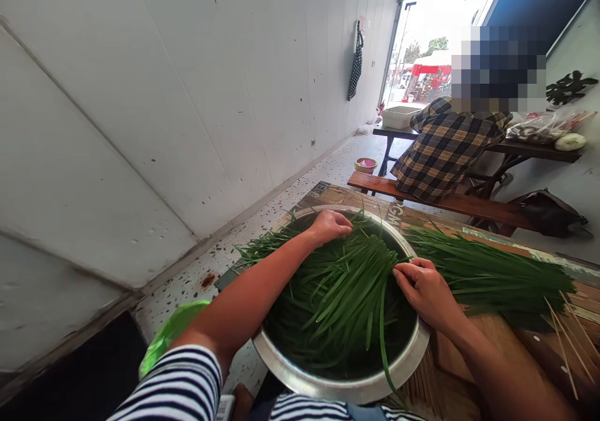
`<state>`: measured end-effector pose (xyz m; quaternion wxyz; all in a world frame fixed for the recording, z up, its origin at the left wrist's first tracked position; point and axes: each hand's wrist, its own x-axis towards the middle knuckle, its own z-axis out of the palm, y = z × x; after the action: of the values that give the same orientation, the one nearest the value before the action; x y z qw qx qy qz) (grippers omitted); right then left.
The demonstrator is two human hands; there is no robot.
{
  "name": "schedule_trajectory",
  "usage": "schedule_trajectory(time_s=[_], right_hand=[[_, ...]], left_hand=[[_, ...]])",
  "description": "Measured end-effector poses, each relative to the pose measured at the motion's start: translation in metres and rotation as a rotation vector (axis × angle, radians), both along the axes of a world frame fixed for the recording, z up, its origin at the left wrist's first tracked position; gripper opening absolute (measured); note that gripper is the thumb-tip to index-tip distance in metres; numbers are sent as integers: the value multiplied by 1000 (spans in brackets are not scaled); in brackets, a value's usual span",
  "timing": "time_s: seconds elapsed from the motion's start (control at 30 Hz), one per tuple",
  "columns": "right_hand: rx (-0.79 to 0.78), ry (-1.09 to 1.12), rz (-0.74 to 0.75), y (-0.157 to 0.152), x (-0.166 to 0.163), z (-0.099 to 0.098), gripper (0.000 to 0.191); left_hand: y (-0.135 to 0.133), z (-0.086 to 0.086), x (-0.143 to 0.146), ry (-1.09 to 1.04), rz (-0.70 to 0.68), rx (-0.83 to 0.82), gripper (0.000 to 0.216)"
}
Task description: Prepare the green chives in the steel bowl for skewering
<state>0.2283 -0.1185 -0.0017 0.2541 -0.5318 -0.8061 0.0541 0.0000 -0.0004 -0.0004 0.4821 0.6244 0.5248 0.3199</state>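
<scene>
A wide metal basin (293, 377) holds a mass of long flat green leaves that look like garlic chives (349, 290). Across its upper part, one row of the chives fans out with the ends lined up between my hands. My left hand (330, 227) reaches over the basin, fingers pinched at the far end of this row. At the right rim, my right hand (424, 287) pinches a chive at the row's near end. One long leaf hangs from there over the front rim. What lies inside each pinch is mostly hidden by the fingers.
More chives (501, 271) lie on the wooden table to the right, near thin bamboo skewers (562, 340). A green-lined bin (173, 330) stands at lower left. Ahead, a person in a plaid shirt (445, 152) sits on a bench (379, 185) by another table. A pale wall (187, 84) runs along the left.
</scene>
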Motion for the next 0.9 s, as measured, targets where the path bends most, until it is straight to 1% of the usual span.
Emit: schedule_trajectory(time_s=[0.1, 0.27, 0.53, 0.8, 0.9], right_hand=[[-5, -3, -4, 0, 0, 0, 29], [-6, -10, -8, 0, 0, 1, 30], [4, 11, -2, 0, 0, -1, 29], [-21, 13, -5, 0, 0, 0, 29], [-29, 6, -2, 0, 0, 1, 30]], left_hand=[[0, -4, 3, -3, 23, 36, 16], [-1, -6, 4, -4, 6, 92, 15], [-2, -4, 7, -16, 19, 45, 18], [-5, 1, 8, -27, 40, -3, 23], [-5, 1, 8, -43, 29, 5, 24]])
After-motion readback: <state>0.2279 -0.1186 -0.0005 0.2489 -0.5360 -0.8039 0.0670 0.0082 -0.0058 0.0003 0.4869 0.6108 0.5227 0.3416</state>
